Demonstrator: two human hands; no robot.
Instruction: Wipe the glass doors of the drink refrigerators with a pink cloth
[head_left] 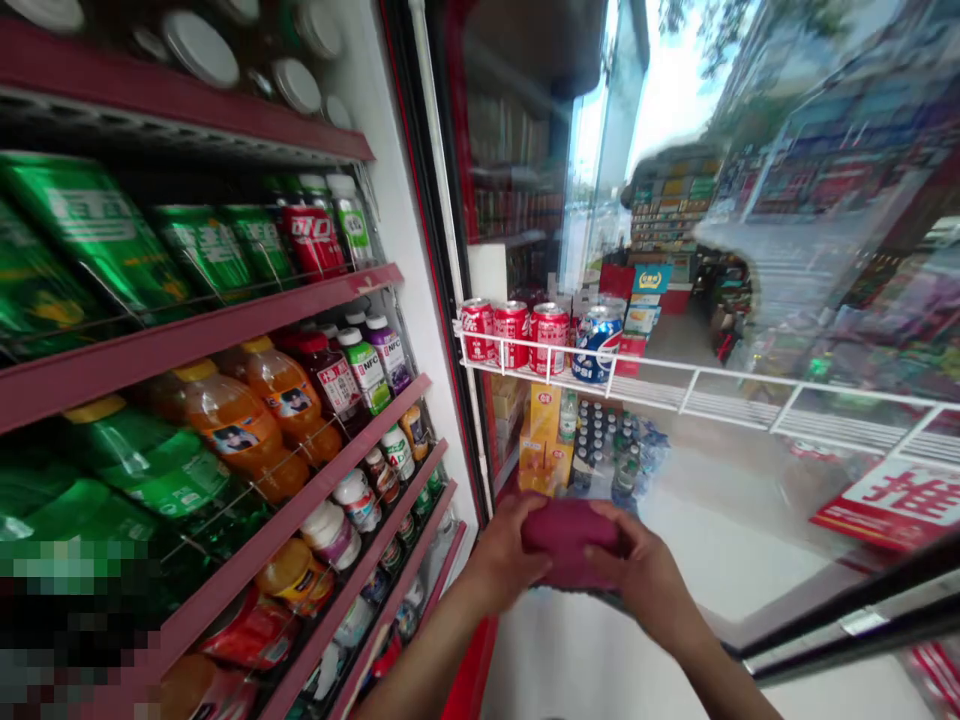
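Note:
Both hands hold a folded magenta cloth (571, 540) between them, low in the middle of the head view. My left hand (511, 552) is closed on its left end, thumb toward me. At the other end my right hand (634, 552) grips it, fingers over the top edge. The cloth is in front of the glass of an open fridge door, below its white wire rack (675, 385). Whether it touches the glass I cannot tell. On the rack stand red cola cans (550, 338) and a blue Pepsi can (598, 345).
Left of my arms, fridge shelves with dark red front strips (225, 335) hold green cans (206, 245), orange soda bottles (236, 425) and small bottles. The door's dark frame (847, 620) crosses the lower right. Yellow boxes (544, 440) show through the glass.

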